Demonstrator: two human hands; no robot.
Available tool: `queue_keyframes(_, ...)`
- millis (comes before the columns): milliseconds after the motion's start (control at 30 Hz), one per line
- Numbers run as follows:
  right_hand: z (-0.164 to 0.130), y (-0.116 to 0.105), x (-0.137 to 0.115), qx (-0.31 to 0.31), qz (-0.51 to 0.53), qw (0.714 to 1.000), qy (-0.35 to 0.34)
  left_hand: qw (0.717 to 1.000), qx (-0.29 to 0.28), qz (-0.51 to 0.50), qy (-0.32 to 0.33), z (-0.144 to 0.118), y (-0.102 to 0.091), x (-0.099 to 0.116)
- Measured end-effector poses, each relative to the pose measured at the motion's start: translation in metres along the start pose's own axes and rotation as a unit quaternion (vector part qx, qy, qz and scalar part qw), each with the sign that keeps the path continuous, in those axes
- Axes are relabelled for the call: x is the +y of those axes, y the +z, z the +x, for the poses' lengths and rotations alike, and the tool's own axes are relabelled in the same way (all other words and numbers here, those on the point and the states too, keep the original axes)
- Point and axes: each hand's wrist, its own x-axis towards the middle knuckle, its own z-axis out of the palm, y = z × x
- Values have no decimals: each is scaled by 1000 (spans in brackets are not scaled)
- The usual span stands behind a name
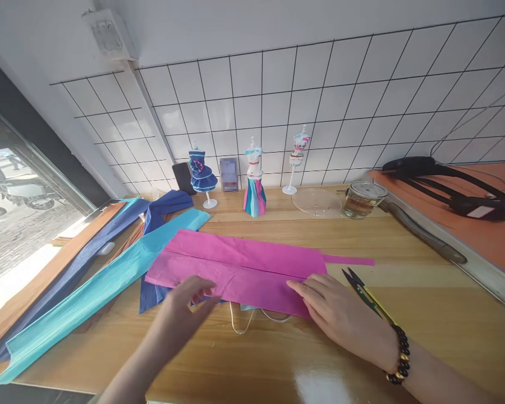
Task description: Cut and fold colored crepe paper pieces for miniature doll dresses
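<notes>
"So, what lies nearest?"

"Bare wooden tabletop [244, 359], glossy, with a patch of glare."

"And the hands?"

"The left hand [186, 311] is at the near edge of the magenta paper [235, 264], its grip parted between thumb and fingers, nothing seen in it. The right hand [334, 308] lies palm down over the paper's right end; whether its grip pinches anything, I can't tell."

"Around them?"

"Snips [367, 298] just beside the right hand, and a turquoise strip [109, 286] slanting across the left side."

"Farther back?"

"Three small dress forms [255, 191] stand in a row, with a lidded glass cup [364, 202] to their right."

"And the room?"

"White tiles [278, 112] with dark joints cover the wall behind; on the left, a window [29, 207] shows paved ground outside."
</notes>
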Motion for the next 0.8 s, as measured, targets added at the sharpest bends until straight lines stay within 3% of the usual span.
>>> queue_keyframes(67, -2, -2, -4, -2, -3, 1000, -12, 991, -55, 39, 113, -13, 16, 12)
queue_keyframes(167, -10, 2, -9, -14, -34, 999, -40, 975, -84, 108, 173, -27, 33, 22)
queue_keyframes(333, -17, 13, -7, -8, -87, 995, -40, 970, -83, 146, 174, -34, 47, 25)
queue_keyframes(667, -3, 6, 11, 73, 16, 995, 62, 965, 10, 190, 179, -21, 49, 18)
queue_keyframes(800, 0, 8, 14, 92, 54, 990, 97, 961, 13, 192, 199, -3, 49, 14)
